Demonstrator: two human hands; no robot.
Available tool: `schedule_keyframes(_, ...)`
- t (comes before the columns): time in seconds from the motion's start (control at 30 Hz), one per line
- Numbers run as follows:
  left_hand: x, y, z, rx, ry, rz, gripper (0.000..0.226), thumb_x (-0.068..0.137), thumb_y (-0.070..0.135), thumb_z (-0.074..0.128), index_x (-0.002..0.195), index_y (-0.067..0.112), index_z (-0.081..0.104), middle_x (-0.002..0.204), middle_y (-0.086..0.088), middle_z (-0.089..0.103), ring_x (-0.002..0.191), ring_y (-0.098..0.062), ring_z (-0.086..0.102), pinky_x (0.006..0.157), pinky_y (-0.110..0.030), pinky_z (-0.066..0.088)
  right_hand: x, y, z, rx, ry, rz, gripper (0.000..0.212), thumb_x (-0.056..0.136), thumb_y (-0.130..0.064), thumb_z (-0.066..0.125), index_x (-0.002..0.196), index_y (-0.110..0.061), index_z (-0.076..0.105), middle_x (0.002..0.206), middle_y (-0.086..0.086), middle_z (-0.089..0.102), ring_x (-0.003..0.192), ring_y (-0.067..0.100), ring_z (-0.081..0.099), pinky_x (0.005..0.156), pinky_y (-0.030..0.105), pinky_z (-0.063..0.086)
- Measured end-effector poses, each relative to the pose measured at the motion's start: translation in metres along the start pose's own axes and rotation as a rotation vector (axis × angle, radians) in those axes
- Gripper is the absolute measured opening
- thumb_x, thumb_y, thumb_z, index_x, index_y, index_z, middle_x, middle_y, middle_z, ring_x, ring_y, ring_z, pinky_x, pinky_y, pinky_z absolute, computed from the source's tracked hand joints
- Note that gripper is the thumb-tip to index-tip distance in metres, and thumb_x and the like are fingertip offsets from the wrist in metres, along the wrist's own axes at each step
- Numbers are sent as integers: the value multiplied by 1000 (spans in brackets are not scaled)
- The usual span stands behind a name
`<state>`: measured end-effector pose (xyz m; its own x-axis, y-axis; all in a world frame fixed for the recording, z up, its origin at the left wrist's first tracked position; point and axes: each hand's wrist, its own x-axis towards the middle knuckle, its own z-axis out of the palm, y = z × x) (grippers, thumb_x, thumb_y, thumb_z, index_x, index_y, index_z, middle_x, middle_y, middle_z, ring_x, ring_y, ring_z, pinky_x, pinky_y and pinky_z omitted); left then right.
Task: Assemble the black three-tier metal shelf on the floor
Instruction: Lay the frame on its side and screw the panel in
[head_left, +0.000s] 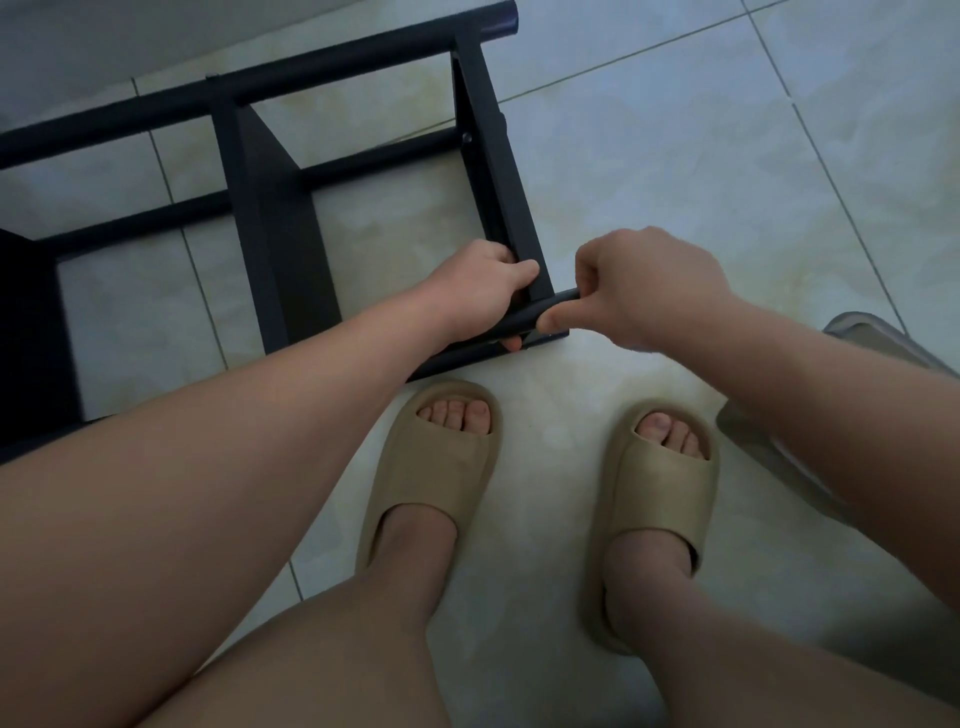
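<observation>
Black shelf (280, 223) lies on its side on the tiled floor (675, 130), just ahead of the person's feet. Counted: 3 flat panels and 3 round poles in view.

Both hands are at the near right corner. Left hand (483, 291) has its fingers wrapped round the near pole (519, 318) and its thumb on the panel edge. Right hand (644, 286) has curled fingers and thumb pinching the pole's end.

2 tan slippers (431, 467), one per foot. 1 grey object (878, 343) at right, not identifiable.

Below my camera: pale tiled floor (675, 156), black shelf frame (270, 218) on it, two tan slides (431, 467), grey object (872, 343) at right.
</observation>
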<state>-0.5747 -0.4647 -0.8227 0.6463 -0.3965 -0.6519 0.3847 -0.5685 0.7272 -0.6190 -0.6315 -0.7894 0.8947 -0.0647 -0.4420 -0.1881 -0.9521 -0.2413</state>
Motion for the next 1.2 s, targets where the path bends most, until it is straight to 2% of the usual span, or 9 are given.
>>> schedule_keyframes(0.1, -10, 11, 2, 28, 32, -28, 37, 103, 25, 50, 112, -10, 60, 97, -26, 72, 69, -33, 66, 83, -49, 57, 5, -9, -15, -172, -92, -46, 56, 67, -76, 72, 71, -23, 54, 71, -1, 58, 62, 16, 52, 52, 26, 29)
schedule_keyframes(0.17, -17, 21, 1, 202, 22, -66, 38, 104, 30, 48, 110, -5, 63, 105, -20, 68, 87, -29, 62, 83, -35, 50, 4, -18, -18, -248, -159, -64, 57, 69, -76, 71, 72, -22, 51, 76, 0, 58, 64, 17, 52, 51, 27, 29)
schedule_keyframes(0.23, -29, 35, -4, 390, 5, -113, 41, 106, 35, 42, 116, 1, 62, 119, -17, 63, 106, -32, 59, 86, -34, 42, -4, -25, -26, -244, -252, -50, 63, 69, -81, 68, 80, -21, 55, 82, -1, 62, 75, 20, 58, 54, 29, 32)
schedule_keyframes(0.4, -74, 71, -2, 625, 115, -77, 38, 104, 29, 41, 127, 4, 59, 128, -16, 62, 118, -34, 58, 88, -34, 44, -51, -19, -60, -242, -187, -49, 63, 90, -69, 56, 135, -26, 50, 124, 3, 61, 109, 28, 57, 75, 36, 41)
schedule_keyframes(0.5, -97, 92, 13, 884, 90, -20, 40, 106, 34, 37, 138, 15, 49, 140, -11, 55, 128, -34, 48, 103, -40, 41, -88, 11, -76, -191, -116, -57, 72, 96, -62, 52, 156, -31, 27, 157, 0, 39, 142, 28, 38, 99, 44, 42)
schedule_keyframes(0.6, -110, 114, 29, 1053, 78, 87, 52, 104, 44, 36, 152, 25, 35, 157, -5, 39, 146, -33, 26, 116, -48, 28, -126, 54, -81, -255, -73, -46, 79, 98, -63, 46, 161, -35, 7, 170, -3, 7, 156, 26, 7, 120, 50, 25)
schedule_keyframes(0.8, -110, 152, 91, 1389, -89, 312, 64, 103, 57, 30, 159, 34, 11, 168, 1, -13, 154, -31, -7, 122, -56, 10, -186, 152, -65, -246, -96, 147, 86, 98, -64, 45, 158, -41, -12, 168, -6, -20, 156, 29, -15, 123, 61, 8)
schedule_keyframes(0.97, -85, 151, 167, 1366, -199, 389, 68, 103, 57, 32, 160, 29, 8, 169, -1, -7, 154, -32, -2, 122, -55, 13, -199, 226, -32, -209, -186, 299, 88, 98, -64, 44, 158, -41, -16, 169, -6, -15, 157, 30, -8, 122, 58, 14)
schedule_keyframes(1.2, -26, 101, 225, 1003, -301, 226, 67, 102, 44, 45, 158, 21, 14, 161, -10, 29, 142, -38, 34, 113, -52, 33, -166, 278, 27, -113, -339, 305, 68, 102, -43, 48, 160, -38, 14, 161, 1, 35, 144, 29, 37, 112, 44, 36)
